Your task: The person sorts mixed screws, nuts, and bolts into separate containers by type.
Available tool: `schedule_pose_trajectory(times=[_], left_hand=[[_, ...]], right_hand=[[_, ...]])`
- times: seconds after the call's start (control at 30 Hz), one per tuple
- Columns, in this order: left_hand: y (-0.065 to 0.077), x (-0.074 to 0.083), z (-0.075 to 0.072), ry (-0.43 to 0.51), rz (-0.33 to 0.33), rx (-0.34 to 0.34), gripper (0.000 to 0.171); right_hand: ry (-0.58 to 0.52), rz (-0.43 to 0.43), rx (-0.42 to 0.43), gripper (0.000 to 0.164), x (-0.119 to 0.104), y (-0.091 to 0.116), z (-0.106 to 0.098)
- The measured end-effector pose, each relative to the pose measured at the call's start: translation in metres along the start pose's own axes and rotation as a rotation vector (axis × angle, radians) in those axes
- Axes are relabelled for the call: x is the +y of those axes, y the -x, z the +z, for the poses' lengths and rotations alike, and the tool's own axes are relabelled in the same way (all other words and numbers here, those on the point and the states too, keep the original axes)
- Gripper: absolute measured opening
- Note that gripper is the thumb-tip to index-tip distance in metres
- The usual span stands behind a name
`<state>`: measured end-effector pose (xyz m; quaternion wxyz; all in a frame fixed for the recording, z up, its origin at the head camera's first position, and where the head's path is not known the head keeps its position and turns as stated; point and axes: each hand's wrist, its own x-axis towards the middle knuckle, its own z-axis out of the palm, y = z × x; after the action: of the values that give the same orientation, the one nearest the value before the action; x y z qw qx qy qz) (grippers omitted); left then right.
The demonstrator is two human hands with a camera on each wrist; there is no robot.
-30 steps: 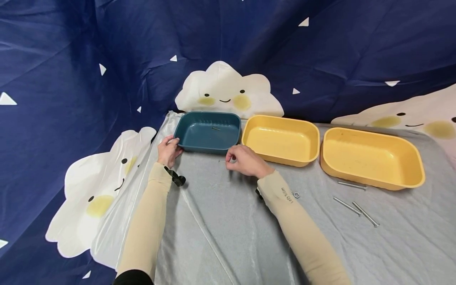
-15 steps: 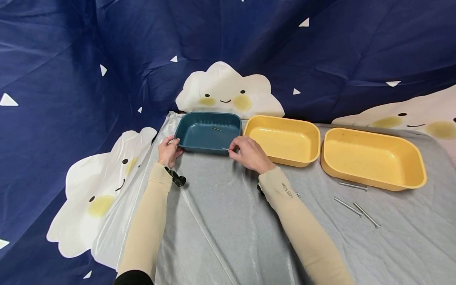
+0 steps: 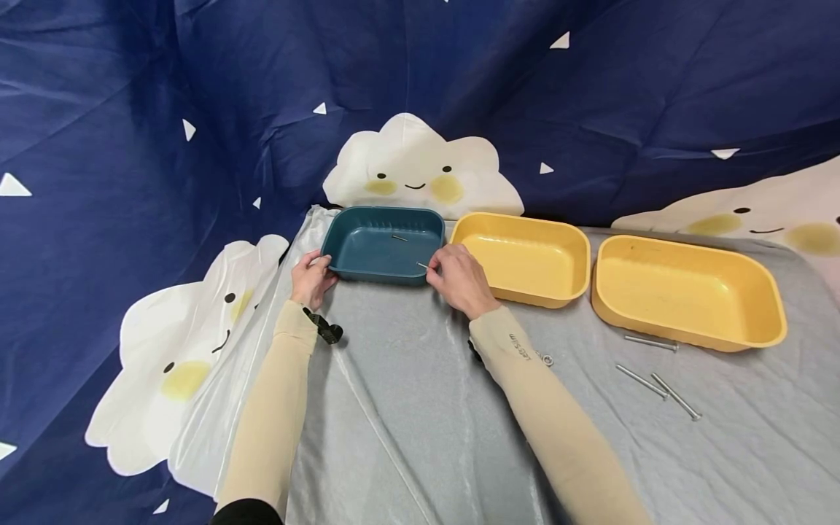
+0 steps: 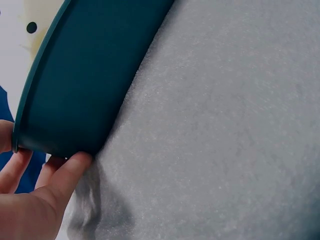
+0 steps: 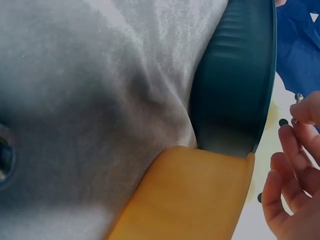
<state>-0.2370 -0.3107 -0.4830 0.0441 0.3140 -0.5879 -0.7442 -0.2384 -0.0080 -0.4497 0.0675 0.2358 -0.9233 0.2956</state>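
Observation:
At the left end of a dark teal bin [image 3: 374, 275], my left hand [image 3: 311, 279] grips the rim and side wall. The left wrist view shows fingertips [image 4: 80, 159] pressed to the wall's lower corner. Over the bin's front right corner, my right hand [image 3: 462, 281] pinches a small thin screw [image 3: 422, 265] between thumb and forefinger; its head end points left. In the right wrist view the screw's tip [image 5: 299, 97] sticks out past the fingers. Another small screw [image 3: 399, 238] lies on the bin's floor.
Two yellow bins [image 3: 518, 294], [image 3: 689, 337] stand in a row to the right. Long bolts [image 3: 650, 343], [image 3: 676, 396] lie on the grey cloth [image 3: 394, 379] before the far one. A nut [image 3: 547, 360] lies beside the right sleeve. A blue curtain [image 3: 420, 58] hangs behind.
My right hand has moved up and slightly right, bringing the screw from in front of the teal bin to over its front right corner. The left hand stays in place.

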Motion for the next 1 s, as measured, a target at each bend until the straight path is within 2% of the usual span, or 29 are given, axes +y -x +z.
schedule_pose_trajectory(times=[0.2,0.4,0.73,1.0], left_hand=[[-0.0022,-0.0014,-0.0002,0.002,0.003,0.003,0.033],[-0.0020,-0.0010,-0.0005,-0.004,0.001,0.004,0.035],[-0.0006,-0.0003,0.0007,-0.010,0.001,0.006,0.036],[-0.0008,0.0005,-0.0002,-0.021,0.000,0.006,0.037]], right_hand=[[0.043,-0.013,-0.024,0.007,-0.0012,-0.0017,0.0030],[0.076,-0.039,-0.010,0.007,-0.0023,-0.0024,0.0056],[0.080,-0.040,-0.031,0.011,-0.0045,-0.0031,0.0047],[0.059,-0.021,-0.012,0.011,0.0018,-0.0032,0.0001]])
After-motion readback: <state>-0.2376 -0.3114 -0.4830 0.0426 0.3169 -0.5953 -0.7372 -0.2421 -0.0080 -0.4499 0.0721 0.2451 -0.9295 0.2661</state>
